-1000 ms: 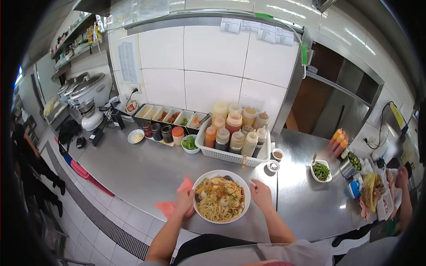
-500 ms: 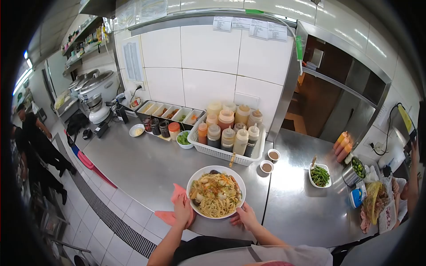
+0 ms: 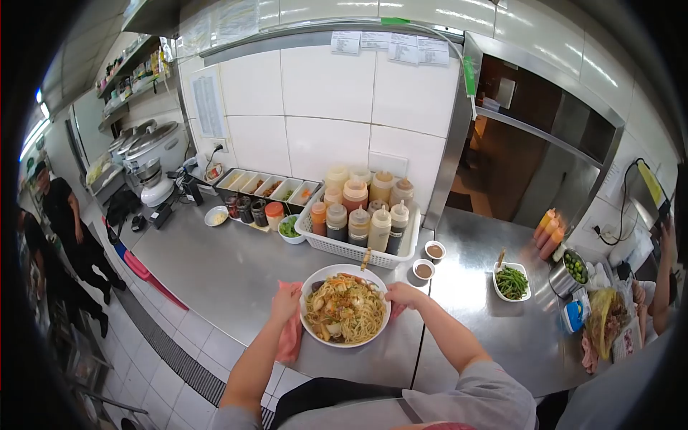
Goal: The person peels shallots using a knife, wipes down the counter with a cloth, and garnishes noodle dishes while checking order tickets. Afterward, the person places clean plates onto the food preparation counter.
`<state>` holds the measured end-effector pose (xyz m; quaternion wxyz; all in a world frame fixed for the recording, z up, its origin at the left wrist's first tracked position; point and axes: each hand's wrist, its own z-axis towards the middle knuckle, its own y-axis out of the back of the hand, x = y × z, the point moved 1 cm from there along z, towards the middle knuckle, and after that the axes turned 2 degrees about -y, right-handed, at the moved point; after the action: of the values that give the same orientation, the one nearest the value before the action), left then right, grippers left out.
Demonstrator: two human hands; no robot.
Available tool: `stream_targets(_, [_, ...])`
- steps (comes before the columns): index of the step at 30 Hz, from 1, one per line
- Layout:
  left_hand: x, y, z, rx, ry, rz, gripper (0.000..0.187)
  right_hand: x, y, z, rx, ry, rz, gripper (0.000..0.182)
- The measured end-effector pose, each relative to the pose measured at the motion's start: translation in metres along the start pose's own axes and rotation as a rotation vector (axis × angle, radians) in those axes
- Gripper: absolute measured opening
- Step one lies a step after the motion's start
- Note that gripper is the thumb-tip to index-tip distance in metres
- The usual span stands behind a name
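A white plate (image 3: 309, 335) heaped with noodles (image 3: 351, 319), vegetables and pieces of topping is on the steel counter in front of me. My left hand (image 3: 286, 301) is closed at the plate's left rim, gripping a pink cloth (image 3: 289, 340) that hangs down below it. On the opposite side, my right hand (image 3: 405, 295) has its fingers curled round the right rim, and a bit of pink shows beneath them. Just beyond the plate, a white basket (image 3: 337, 246) holds several sauce bottles (image 3: 358, 223).
Two small cups of brown sauce (image 3: 423, 271) stand right of the basket. Farther right are a bowl of green beans (image 3: 512, 282), orange bottles (image 3: 549, 235) and a metal pot (image 3: 570, 274). Topping trays (image 3: 269, 188) line the wall. People (image 3: 64, 222) stand at far left.
The plate has turned, bringing its dark topping from the top round to the left. My right hand has moved up along the right rim; my left hand and the cloth have shifted upward.
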<state>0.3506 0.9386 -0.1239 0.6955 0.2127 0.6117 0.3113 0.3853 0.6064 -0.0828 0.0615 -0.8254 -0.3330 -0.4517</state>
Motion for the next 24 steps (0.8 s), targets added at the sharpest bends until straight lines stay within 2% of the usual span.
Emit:
stream_targets(2, [-0.003,-0.001,0.000,0.004,0.003,-0.001,0.028,-0.002,0.002,0.003,-0.050,0.010,-0.066,0.036])
stream_targets(4, [-0.017,0.006,-0.005,-0.135,0.032,-0.224,0.033,-0.003,0.004,-0.002,-0.263,0.169,0.016,0.033])
stream_targets(5, [-0.007,0.001,-0.004,-0.126,0.031,-0.219,0.033,-0.009,0.000,-0.009,-0.391,0.168,0.144,0.029])
stream_targets(6, [0.012,-0.004,-0.005,-0.218,0.082,-0.234,0.035,-0.018,0.005,-0.005,-0.393,0.158,0.165,0.029])
stream_targets(8, [0.020,-0.005,-0.017,-0.319,0.117,-0.188,0.037,-0.073,0.005,-0.008,-0.422,0.218,0.620,0.023])
stream_targets(9, [0.007,-0.003,-0.018,-0.347,0.097,-0.142,0.036,-0.084,0.007,-0.021,-0.552,0.185,0.674,0.022])
stream_targets(10, [0.008,-0.007,-0.018,-0.312,0.061,-0.196,0.035,-0.104,0.014,-0.031,-0.557,0.328,0.838,0.024])
stream_targets(11, [0.014,-0.006,-0.016,-0.292,0.031,-0.258,0.033,-0.125,0.024,-0.035,-0.692,0.421,0.893,0.023])
stream_targets(12, [0.026,-0.008,-0.014,-0.256,0.029,-0.242,0.031,-0.119,0.027,-0.059,-0.955,0.400,1.068,0.020])
stream_targets(14, [0.030,-0.015,-0.013,-0.220,0.036,-0.225,0.031,-0.141,0.053,-0.075,-1.294,0.567,1.310,0.022])
stream_targets(16, [0.011,-0.012,-0.015,-0.331,-0.025,-0.349,0.030,-0.203,0.098,-0.082,-1.294,0.645,1.392,0.027])
stream_targets(17, [0.014,-0.014,-0.012,-0.309,-0.027,-0.360,0.030,-0.246,0.125,-0.078,-1.242,0.608,1.388,0.032])
stream_targets(18, [0.024,-0.015,-0.010,-0.311,-0.015,-0.367,0.030,-0.223,0.124,-0.099,-1.269,0.511,1.430,0.033])
stream_targets(19, [0.033,-0.016,-0.008,-0.305,0.037,-0.303,0.030,-0.198,0.121,-0.113,-1.347,0.510,1.423,0.034])
stream_targets(20, [0.020,-0.009,-0.014,-0.331,0.056,-0.259,0.029,-0.229,0.147,-0.097,-1.333,0.642,1.412,0.042])
stream_targets(21, [0.006,-0.004,-0.019,-0.360,0.041,-0.286,0.028,-0.245,0.164,-0.097,-1.184,0.625,1.464,0.041])
stream_targets(22, [0.011,-0.004,-0.019,-0.329,0.039,-0.339,0.029,-0.223,0.159,-0.101,-1.265,0.687,1.457,0.038])
stream_targets(23, [0.018,-0.007,-0.019,-0.354,0.044,-0.248,0.029,-0.238,0.172,-0.093,-1.275,0.623,1.457,0.038])
stream_targets(24, [0.024,-0.012,-0.018,-0.435,0.005,-0.194,0.028,-0.216,0.160,-0.099,-1.314,0.528,1.446,0.039])
